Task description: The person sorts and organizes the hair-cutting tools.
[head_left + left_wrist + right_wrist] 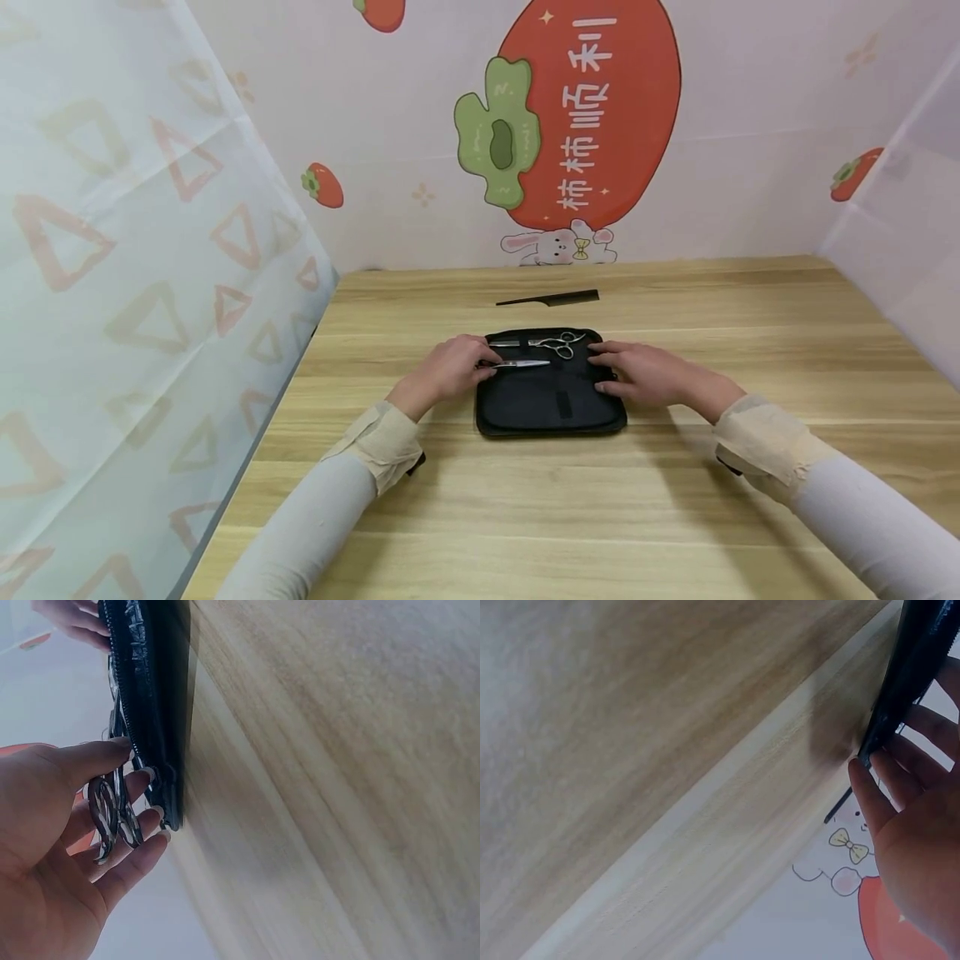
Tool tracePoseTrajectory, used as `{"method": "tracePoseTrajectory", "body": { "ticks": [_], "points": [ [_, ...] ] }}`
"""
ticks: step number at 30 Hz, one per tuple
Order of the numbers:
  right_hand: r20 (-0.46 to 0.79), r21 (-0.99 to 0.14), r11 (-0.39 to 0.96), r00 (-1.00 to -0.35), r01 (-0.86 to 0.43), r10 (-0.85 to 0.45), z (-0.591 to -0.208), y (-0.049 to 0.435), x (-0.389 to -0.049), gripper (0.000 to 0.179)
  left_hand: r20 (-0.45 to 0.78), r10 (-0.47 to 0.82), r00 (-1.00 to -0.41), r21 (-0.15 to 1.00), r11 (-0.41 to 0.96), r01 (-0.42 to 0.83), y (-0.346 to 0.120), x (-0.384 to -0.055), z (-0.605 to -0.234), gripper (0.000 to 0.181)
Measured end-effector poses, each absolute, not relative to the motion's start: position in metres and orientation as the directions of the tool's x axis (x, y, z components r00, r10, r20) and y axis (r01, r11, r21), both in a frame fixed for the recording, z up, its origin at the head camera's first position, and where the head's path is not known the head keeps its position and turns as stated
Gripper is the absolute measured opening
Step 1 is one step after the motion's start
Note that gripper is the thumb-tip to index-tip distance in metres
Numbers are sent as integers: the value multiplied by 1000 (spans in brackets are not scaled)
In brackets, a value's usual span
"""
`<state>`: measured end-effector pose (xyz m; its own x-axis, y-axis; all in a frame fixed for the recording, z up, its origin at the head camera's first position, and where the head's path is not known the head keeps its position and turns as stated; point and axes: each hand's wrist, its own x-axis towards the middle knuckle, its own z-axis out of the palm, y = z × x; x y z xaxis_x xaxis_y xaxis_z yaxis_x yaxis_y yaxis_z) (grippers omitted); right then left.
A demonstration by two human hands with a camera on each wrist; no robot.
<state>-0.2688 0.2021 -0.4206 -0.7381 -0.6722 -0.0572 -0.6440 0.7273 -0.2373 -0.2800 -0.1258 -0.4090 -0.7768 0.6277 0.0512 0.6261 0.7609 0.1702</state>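
A black zippered case (pixel 525 410) lies unfolded on the wooden table. At its left side my left hand (pixel 453 367) pinches a pair of scissors (pixel 528 363) near the finger rings, and the silver blades point right across the case. The left wrist view shows the thumb on one side of the scissors' metal rings (pixel 105 814) and the fingers behind. Another pair of silver scissors (pixel 562 344) sits in the upper part of the case, its blades partly under a strap. My right hand (pixel 648 372) touches the case's right edge with extended fingers.
A black rat-tail comb (pixel 570 297) lies on the table (pixel 540 508) just behind the case. Beyond the table's back edge rises a wall covering (pixel 420 150) printed with red fruit and a rabbit. A patterned curtain (pixel 150 292) hangs along the left side.
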Motion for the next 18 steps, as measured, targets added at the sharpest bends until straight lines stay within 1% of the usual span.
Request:
{"method": "tracePoseTrajectory", "body": {
  "ticks": [9, 18],
  "points": [
    [-50, -236, 729, -741, -642, -669, -421, 202, -269, 52, 76, 636, -767, 164, 751, 639, -122, -283, -413, 20],
    [-57, -238, 730, -741, -641, -669, -420, 201, -268, 52, 40, 638, -769, 144, 758, 637, -110, -288, -415, 21]
  ]
}}
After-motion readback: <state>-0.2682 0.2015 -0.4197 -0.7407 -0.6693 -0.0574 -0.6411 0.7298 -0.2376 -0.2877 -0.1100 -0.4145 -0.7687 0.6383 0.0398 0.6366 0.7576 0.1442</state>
